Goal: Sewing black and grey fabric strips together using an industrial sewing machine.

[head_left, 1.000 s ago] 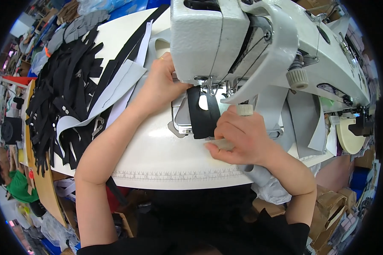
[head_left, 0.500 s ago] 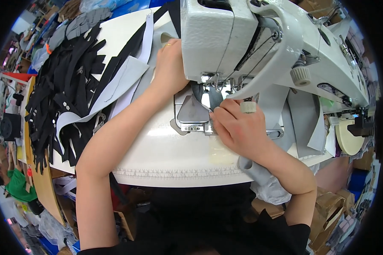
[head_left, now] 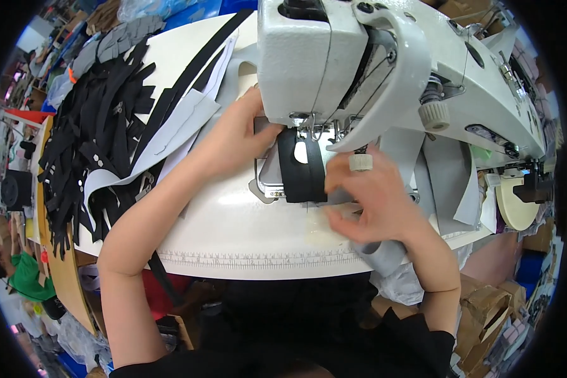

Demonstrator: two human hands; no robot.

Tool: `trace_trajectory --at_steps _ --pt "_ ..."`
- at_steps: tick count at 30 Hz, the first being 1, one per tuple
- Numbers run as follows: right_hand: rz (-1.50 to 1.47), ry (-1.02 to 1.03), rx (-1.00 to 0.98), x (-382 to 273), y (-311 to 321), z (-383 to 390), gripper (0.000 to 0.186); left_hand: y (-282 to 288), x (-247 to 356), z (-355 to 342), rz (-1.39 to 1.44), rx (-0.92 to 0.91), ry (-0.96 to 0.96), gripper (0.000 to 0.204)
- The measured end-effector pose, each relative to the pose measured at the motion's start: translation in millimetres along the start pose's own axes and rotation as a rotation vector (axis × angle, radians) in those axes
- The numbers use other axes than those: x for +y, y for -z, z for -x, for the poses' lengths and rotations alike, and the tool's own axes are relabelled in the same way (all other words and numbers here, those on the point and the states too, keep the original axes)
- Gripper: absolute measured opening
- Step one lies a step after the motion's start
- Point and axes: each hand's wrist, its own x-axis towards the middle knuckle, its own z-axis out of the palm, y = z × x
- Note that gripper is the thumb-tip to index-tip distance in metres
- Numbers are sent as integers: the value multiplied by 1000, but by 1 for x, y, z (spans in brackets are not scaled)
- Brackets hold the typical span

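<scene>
A black zipper-like strip of fabric [head_left: 303, 179] lies under the presser foot of the white sewing machine [head_left: 296, 69], over its metal plate [head_left: 269, 179]. At its left edge, the thumb of my left hand [head_left: 244, 129] stretches toward the strip, apart from the forefinger. The machine head hides the other fingertips. To the right of the strip, my right hand [head_left: 378, 195] is blurred, with thumb and fingers spread and nothing visible between them. Grey fabric [head_left: 384, 255] curls over the table edge below the right wrist.
Many black zipper strips [head_left: 101, 132] are heaped at the left, beside pale grey fabric pieces [head_left: 183, 126]. More grey fabric [head_left: 447, 183] lies under the machine arm. A printed ruler [head_left: 252, 259] runs along the front table edge. A person in green [head_left: 28, 274] is at far left.
The black strip now lies flat and exposed at the plate. My right hand has opened from a closed grip and shifted right and down. My left hand has come slightly nearer, its thumb now showing.
</scene>
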Motion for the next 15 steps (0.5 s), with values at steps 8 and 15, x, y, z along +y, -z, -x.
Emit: trace_trajectory --at_steps 8,15 --pt "135 -17 -13 8 -5 2 35 2 29 45 -239 -301 -124 57" --pt "133 90 8 7 -13 4 30 -24 11 55 -181 -1 -165 22"
